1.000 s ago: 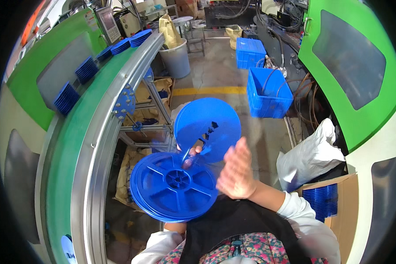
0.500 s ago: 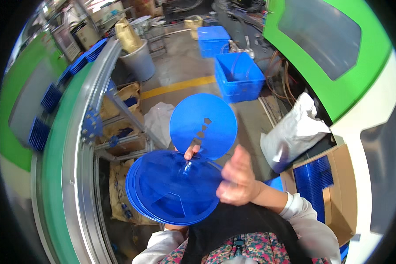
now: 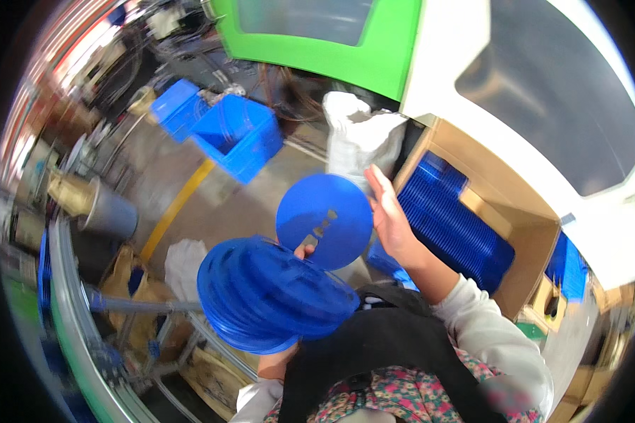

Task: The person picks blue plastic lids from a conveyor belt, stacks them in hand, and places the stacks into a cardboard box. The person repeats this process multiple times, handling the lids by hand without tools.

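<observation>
My left hand (image 3: 304, 251) grips a stack of blue plastic discs (image 3: 275, 296) from below. Only its fingertips show, at the stack's far edge; the rest of the hand is hidden. The stack is fanned and blurred. Beyond it a single round blue disc (image 3: 331, 208) with small cut-out shapes is tilted up, its lower edge by those fingertips. My right hand (image 3: 391, 218) has its fingers stretched out beside the right rim of this disc, close to or touching it; I cannot tell which.
At right, an open cardboard box (image 3: 522, 197) holds rows of blue discs. A white sack (image 3: 360, 141) stands beyond my right hand. Blue bins (image 3: 243, 137) are on the floor ahead. A metal-framed conveyor (image 3: 74, 303) runs along the left; a green-and-white machine (image 3: 395, 42) stands far right.
My view has swung to the right, bringing the cardboard box more fully into sight. The stack has fanned out, and my right hand has moved up beside the single disc.
</observation>
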{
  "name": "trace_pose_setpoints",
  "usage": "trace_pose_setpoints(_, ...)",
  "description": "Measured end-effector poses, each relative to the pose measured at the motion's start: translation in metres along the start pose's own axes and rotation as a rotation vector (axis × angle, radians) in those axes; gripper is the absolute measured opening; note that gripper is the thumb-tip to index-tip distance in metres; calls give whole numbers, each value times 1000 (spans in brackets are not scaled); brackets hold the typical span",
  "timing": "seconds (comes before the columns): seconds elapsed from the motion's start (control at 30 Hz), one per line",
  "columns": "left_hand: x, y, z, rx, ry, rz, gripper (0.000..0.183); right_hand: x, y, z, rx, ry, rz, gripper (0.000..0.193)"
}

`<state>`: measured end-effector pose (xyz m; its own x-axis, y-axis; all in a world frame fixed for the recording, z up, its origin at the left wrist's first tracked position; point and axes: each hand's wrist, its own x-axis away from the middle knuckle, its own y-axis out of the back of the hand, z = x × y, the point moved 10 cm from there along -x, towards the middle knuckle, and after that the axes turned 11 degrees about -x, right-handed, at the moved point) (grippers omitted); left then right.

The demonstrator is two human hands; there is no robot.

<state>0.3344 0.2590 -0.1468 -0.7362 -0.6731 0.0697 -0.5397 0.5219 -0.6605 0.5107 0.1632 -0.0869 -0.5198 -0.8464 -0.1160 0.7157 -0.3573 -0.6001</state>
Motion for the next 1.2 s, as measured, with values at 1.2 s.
trace_pose_setpoints(1.2,-79,-187,404,-411,804,257,56,232,393,64,72,-89,-704,117)
